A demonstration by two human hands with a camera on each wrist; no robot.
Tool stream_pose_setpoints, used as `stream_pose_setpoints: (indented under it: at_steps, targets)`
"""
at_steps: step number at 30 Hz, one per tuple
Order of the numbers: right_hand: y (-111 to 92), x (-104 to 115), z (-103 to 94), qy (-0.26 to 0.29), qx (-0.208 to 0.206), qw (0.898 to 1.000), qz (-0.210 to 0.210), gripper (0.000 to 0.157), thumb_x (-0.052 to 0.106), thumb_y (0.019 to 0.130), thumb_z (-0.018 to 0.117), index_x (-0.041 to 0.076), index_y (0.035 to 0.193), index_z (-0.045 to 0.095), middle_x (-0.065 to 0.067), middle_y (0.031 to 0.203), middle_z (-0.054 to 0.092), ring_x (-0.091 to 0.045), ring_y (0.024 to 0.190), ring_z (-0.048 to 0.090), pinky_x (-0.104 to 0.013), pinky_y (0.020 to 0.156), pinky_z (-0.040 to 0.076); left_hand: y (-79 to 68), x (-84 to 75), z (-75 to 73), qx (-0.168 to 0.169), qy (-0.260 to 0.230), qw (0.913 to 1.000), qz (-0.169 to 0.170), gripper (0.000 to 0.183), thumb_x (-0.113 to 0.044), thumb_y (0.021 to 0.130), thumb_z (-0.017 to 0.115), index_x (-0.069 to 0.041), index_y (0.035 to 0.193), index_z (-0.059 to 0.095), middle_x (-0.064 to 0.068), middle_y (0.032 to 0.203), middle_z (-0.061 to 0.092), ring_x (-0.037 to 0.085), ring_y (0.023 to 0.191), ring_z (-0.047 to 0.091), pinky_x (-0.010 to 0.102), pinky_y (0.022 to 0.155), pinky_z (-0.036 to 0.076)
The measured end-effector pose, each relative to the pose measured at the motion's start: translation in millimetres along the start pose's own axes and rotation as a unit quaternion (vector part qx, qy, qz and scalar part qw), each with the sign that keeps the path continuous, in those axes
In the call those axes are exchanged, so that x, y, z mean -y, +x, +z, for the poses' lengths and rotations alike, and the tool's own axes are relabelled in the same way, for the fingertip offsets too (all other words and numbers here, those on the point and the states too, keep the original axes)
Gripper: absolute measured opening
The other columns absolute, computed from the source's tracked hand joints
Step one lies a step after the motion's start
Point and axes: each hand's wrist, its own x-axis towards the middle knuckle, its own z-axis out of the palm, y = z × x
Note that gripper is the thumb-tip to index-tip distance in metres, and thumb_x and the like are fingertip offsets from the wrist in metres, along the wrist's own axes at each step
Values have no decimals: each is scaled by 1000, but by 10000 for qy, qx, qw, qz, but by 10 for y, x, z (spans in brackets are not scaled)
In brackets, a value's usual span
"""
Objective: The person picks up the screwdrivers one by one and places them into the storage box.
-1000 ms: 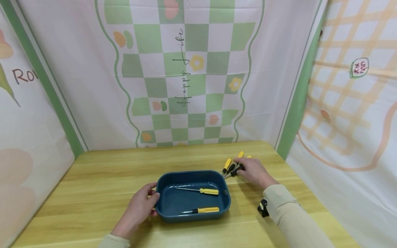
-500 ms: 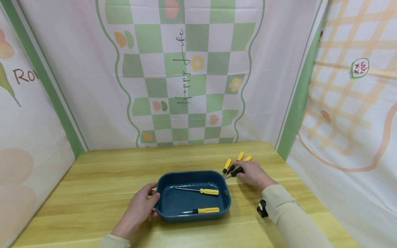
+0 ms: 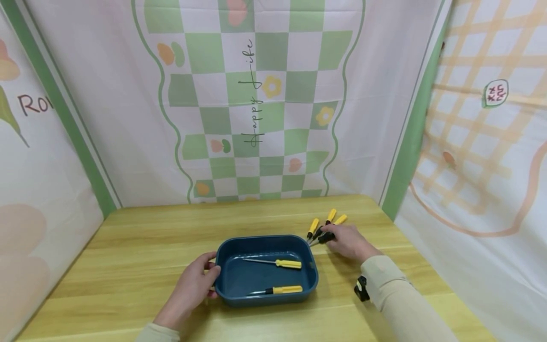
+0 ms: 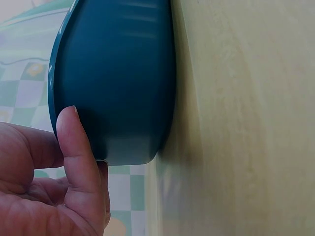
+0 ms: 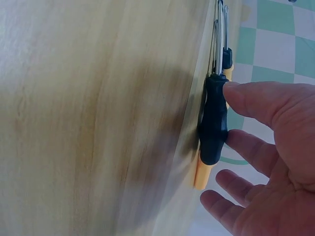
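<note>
A dark blue tray (image 3: 266,301) stands on the wooden table with two screwdrivers inside: a yellow-handled one (image 3: 288,264) towards the back and a yellow-and-black one (image 3: 286,289) along the front wall. My left hand (image 3: 194,282) holds the tray's left end, thumb at the rim and other fingers around the end wall. Beyond the tray's right corner lies a fanned group of screwdrivers. My right hand (image 3: 348,240) is over them; in the right wrist view its thumb and a finger touch a black-handled screwdriver (image 5: 213,120), the other fingers spread loosely.
Yellow screwdriver handles (image 3: 313,225) point away beside the right hand, their shafts meeting near the tray corner. A patterned curtain (image 3: 256,118) rises behind the table (image 3: 149,247), with more cloth hanging at both sides.
My right hand has shifted slightly down, off the yellow handles and closer to the black handle. The left hand and the tray stay in place.
</note>
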Motion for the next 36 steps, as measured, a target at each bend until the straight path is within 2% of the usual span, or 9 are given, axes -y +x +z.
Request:
stream_pose_setpoints:
  at_steps: [8, 25, 36]
  targets:
    - [-8, -13, 19, -17, 65, 9999, 93, 48, 12, 95, 71, 6, 142, 62, -24, 136, 65, -50, 128, 58, -65, 109, 47, 4, 2, -1, 22, 0, 10000, -40, 47, -15, 107, 55, -5, 153, 48, 17, 125, 57, 20, 73, 62, 33, 58, 61]
    - [-27, -10, 0, -173, 129, 9998, 18, 43, 12, 95, 73, 7, 137, 66, -23, 133, 67, -48, 126, 60, -64, 109, 47, -12, -9, 0, 19, 9, 10000, 1, 47, -14, 107, 55, -4, 153, 48, 17, 124, 57, 20, 73, 62, 33, 58, 61]
    - [-37, -24, 10, -410, 94, 9989, -189, 40, 13, 93, 76, 9, 132, 70, -22, 127, 70, -47, 119, 63, -63, 105, 50, -8, -16, 3, 63, 60, 10000, -23, 48, -16, 108, 55, -3, 154, 46, 18, 126, 58, 20, 73, 62, 34, 59, 61]
